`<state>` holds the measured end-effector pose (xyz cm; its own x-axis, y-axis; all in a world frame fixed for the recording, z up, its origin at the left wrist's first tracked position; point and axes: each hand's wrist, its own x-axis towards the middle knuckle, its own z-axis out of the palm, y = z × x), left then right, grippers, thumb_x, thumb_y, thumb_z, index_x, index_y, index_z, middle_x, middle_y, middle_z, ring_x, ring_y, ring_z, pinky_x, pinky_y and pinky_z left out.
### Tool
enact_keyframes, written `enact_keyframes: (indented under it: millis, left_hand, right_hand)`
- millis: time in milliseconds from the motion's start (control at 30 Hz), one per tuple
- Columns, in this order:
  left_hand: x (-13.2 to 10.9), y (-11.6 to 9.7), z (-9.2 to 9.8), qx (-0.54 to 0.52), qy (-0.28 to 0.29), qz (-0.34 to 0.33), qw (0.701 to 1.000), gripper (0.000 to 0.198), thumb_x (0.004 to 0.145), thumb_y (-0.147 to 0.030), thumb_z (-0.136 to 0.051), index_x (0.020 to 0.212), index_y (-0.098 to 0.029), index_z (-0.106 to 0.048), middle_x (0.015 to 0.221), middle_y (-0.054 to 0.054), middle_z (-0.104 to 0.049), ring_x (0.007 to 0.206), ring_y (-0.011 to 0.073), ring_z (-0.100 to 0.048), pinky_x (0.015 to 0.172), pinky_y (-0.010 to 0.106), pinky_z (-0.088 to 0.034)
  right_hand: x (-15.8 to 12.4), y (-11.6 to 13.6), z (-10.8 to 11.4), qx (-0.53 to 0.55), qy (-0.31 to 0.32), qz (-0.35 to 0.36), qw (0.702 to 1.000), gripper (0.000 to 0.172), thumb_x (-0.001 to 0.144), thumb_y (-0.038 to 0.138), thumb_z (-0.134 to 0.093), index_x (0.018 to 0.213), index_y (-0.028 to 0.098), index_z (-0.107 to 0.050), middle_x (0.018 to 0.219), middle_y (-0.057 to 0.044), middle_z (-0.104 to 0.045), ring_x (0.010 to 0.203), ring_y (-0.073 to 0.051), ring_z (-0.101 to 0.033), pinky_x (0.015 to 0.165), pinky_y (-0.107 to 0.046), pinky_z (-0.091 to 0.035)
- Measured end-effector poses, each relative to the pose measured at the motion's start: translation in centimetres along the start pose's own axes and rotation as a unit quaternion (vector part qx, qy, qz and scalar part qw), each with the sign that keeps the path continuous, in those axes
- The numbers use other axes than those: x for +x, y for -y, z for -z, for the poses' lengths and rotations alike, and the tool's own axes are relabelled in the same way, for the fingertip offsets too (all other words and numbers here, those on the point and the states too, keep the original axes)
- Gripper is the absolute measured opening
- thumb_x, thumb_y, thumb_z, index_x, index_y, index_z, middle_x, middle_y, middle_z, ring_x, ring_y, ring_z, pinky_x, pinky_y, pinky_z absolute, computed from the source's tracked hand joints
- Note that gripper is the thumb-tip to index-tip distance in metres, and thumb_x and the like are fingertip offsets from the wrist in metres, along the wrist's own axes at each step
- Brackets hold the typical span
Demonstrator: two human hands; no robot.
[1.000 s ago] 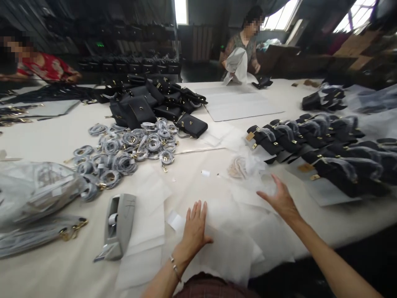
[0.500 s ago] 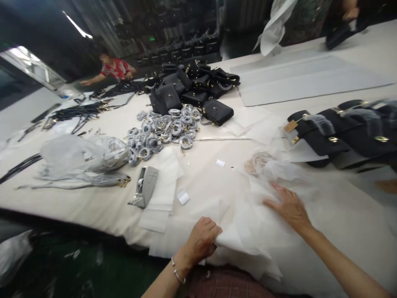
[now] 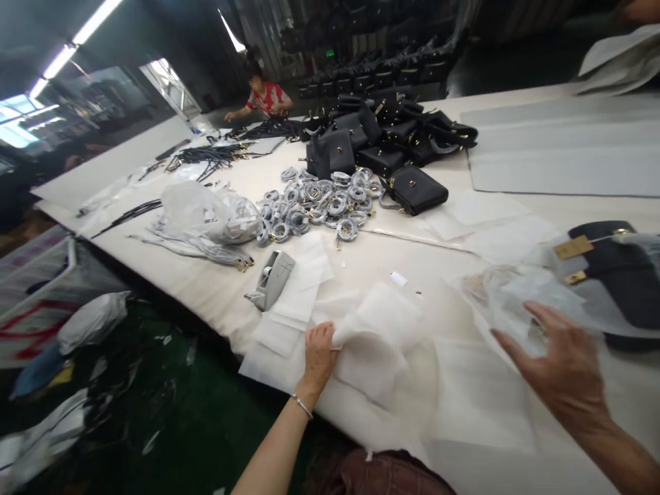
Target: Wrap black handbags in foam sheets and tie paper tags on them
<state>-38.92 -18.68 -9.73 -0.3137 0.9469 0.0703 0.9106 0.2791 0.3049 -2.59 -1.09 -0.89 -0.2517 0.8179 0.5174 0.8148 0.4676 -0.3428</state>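
Observation:
My left hand (image 3: 320, 354) is closed on the edge of a thin white paper sheet (image 3: 374, 364), which curls up off the table. A bracelet circles that wrist. My right hand (image 3: 564, 364) has its thumb and fingers spread over a clear plastic bag (image 3: 495, 289) with pale, coiled bands inside; whether it touches the bag I cannot tell. More thin white sheets (image 3: 485, 399) lie between the hands. Left of my left hand are a grey tape dispenser (image 3: 273, 280) and a stack of white sheets (image 3: 291, 316). A black bag (image 3: 619, 275) with a brown tag stands beyond my right hand.
Wrapped strap coils (image 3: 320, 203) lie in a heap before a pile of black bags (image 3: 381, 137). A plastic-wrapped bundle (image 3: 206, 220) is at the left. A grey board (image 3: 562, 144) lies at the far right. Across the table sits a person in red (image 3: 268, 100).
The view has swung to the right. My left hand has lifted its sheet edge into a curl. My right hand has shifted rightward, its fingers still spread by the plastic bag.

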Motion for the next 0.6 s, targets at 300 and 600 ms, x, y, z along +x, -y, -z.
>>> enact_keyframes:
  millis: [300, 600]
  left_hand:
    - [1.4, -5.6, 0.0, 0.011, 0.025, -0.095, 0.995, 0.089, 0.07, -0.045, -0.082, 0.143, -0.019, -0.038, 0.147, 0.017, -0.046, 0.136, 0.0334, -0.042, 0.111, 0.052, -0.035]
    - [-5.9, 7.5, 1.7, 0.204, -0.01, 0.146, 0.968, 0.089, 0.076, -0.045, -0.077, 0.148, -0.016, -0.035, 0.146, 0.02, -0.047, 0.134, 0.0368, -0.044, 0.106, 0.054, -0.038]
  right_hand:
    - [-0.9, 7.5, -10.8, -0.035, 0.463, 0.183, 0.867, 0.105, 0.049, 0.039, -0.088, 0.143, 0.02, -0.045, 0.157, -0.018, -0.03, 0.143, -0.044, -0.026, 0.11, -0.064, -0.025]
    - [-0.2, 4.5, -9.4, 0.187, 0.387, 0.198, 0.881, 0.023, 0.085, 0.026, -0.05, 0.092, 0.023, -0.072, 0.096, -0.007, -0.074, 0.088, -0.024, -0.067, 0.078, -0.036, -0.053]
